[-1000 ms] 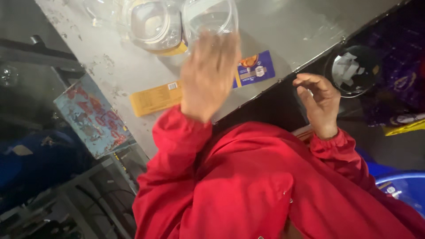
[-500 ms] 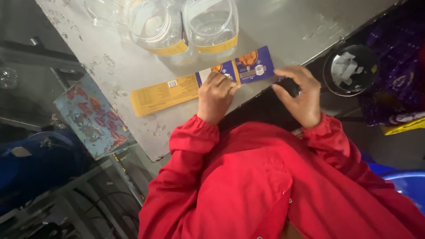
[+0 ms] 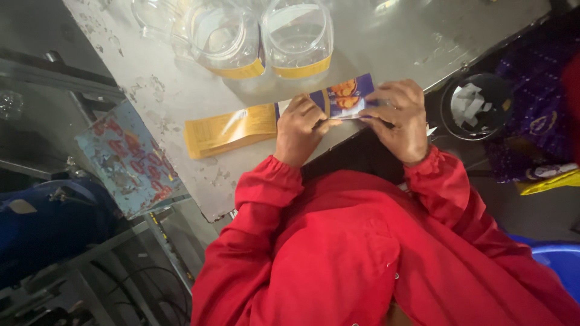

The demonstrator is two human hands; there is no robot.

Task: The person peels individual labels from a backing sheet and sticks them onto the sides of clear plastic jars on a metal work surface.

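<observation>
A long printed label strip [image 3: 241, 125], yellow at the left and blue with orange pictures at the right, lies on the grey metal table [image 3: 411, 42]. My left hand [image 3: 300, 130] pinches the strip near its middle. My right hand [image 3: 397, 118] grips its blue right end at the table's near edge. Both arms wear red sleeves. Beyond the strip stand two clear plastic jars with yellow bands, one [image 3: 225, 37] on the left and one [image 3: 298, 36] on the right.
A black round bin [image 3: 477, 107] with white paper scraps sits right of the table. A worn panel with red marks [image 3: 127, 158] leans at the table's left. A blue bag [image 3: 48, 223] lies lower left, purple cloth [image 3: 531, 90] at right, a blue tub [image 3: 559, 256] lower right.
My left hand came down from the jars to the label strip. My right hand moved from beside the bin onto the strip's blue end. Both hands now hold the strip.
</observation>
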